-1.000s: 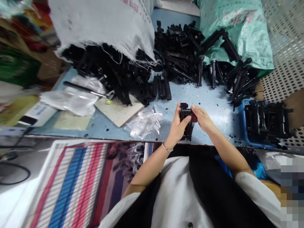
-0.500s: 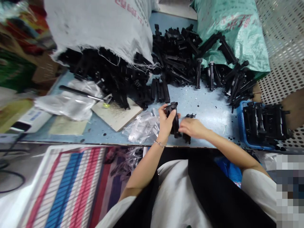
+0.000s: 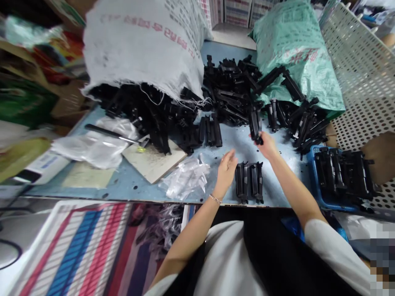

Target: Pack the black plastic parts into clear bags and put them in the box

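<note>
The left hand has let go, loosely open; 2 black parts now lie on the desk — freeing the right hand, which grips a 3rd part beside the pile

One bare left hand and one bare right hand, two hands in all. One long black plastic part in the right hand; two long black parts side by side at the near edge of one blue desk. The heaped black parts beyond overlap too much to count. One blue plastic basket. One large white woven sack and one large green woven sack, two sacks. One pale flat board. One silver chain bracelet.
</note>
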`<action>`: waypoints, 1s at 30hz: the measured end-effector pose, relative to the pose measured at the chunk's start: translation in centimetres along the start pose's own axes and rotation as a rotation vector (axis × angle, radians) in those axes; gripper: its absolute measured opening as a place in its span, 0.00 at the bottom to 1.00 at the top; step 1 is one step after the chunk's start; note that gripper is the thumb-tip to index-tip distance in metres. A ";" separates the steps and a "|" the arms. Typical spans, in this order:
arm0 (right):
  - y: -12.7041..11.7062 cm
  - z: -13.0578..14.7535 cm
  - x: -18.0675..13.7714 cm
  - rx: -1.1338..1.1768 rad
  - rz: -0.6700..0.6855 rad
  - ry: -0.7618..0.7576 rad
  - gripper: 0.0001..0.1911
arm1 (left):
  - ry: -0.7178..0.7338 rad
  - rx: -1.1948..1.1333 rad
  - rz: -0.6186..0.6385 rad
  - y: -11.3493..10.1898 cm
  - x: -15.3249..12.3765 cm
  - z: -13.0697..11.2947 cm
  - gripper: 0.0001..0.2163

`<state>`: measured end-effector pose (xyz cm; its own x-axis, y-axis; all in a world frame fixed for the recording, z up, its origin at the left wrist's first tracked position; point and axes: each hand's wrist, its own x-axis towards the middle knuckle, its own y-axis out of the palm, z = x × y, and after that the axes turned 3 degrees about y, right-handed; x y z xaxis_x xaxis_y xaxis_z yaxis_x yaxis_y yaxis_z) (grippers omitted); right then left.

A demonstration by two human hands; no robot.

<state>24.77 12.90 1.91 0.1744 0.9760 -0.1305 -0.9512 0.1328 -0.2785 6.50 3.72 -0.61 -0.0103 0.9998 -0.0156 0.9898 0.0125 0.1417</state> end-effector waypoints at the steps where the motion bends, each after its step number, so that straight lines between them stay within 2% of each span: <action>1: 0.3 -0.5 -2.8 0.048 0.065 0.027 0.17 | -0.041 -0.155 0.016 0.3 0.6 -0.8 0.25; 3: 0.8 -1.2 -7.9 0.244 0.288 0.114 0.20 | -0.141 -0.412 0.072 1.1 1.2 -2.3 0.27; 4: 0.8 -1.2 -10.0 0.240 0.311 0.103 0.21 | -0.187 -0.479 0.105 1.4 1.1 -3.0 0.27; 5: 0.7 -1.0 -11.5 0.193 0.286 0.063 0.23 | -0.220 -0.498 0.134 1.7 0.8 -3.6 0.25; 7: 0.2 0.1 -13.0 -0.013 0.109 -0.108 0.25 | -0.234 -0.440 0.165 2.1 -0.5 -4.3 0.21; 9: -0.3 1.5 -12.8 -0.211 -0.047 -0.301 0.26 | -0.196 -0.345 0.156 2.2 -2.0 -4.6 0.20; 11: -0.1 2.9 -11.7 -0.312 -0.076 -0.408 0.26 | -0.126 -0.266 0.113 2.3 -3.3 -4.5 0.22; 14: 1.0 4.1 -10.7 -0.236 0.053 -0.327 0.26 | -0.060 -0.191 0.024 1.9 -3.9 -4.3 0.25; 17: 1.8 3.9 -11.7 -0.088 0.177 -0.237 0.27 | -0.174 -0.265 -0.024 0.6 -3.2 -4.9 0.21; 19: 1.8 3.0 -13.4 -0.169 0.213 -0.372 0.27 | -0.266 -0.385 -0.037 -0.3 -2.6 -5.6 0.19; 22: 1.6 1.0 -16.0 -0.494 0.204 -0.750 0.23 | -0.351 -0.529 -0.018 -0.9 -2.1 -6.6 0.20; 24: 1.6 -0.3 -17.1 -0.642 0.167 -0.943 0.20 | -0.424 -0.546 0.029 -0.7 -2.2 -6.9 0.22; 26: 1.7 -1.1 -17.2 -0.713 0.180 -1.047 0.18 | -0.455 -0.489 0.036 -0.5 -2.4 -6.8 0.24; 27: 1.6 -1.2 -16.7 -0.742 0.230 -1.083 0.18 | -0.436 -0.445 0.008 -0.5 -2.5 -6.5 0.25; 29: 1.4 -1.1 -14.4 -0.801 0.352 -1.088 0.18 | -0.344 -0.348 -0.089 -1.2 -2.5 -5.5 0.28; 30: 1.0 -0.8 -12.5 -0.819 0.380 -1.045 0.19 | -0.300 -0.295 -0.134 -1.8 -2.5 -4.8 0.28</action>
<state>21.79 0.67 2.49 -0.6765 0.6520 0.3424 -0.4136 0.0484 -0.9092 4.11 1.28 3.92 -0.0512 0.9412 -0.3340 0.8992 0.1890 0.3947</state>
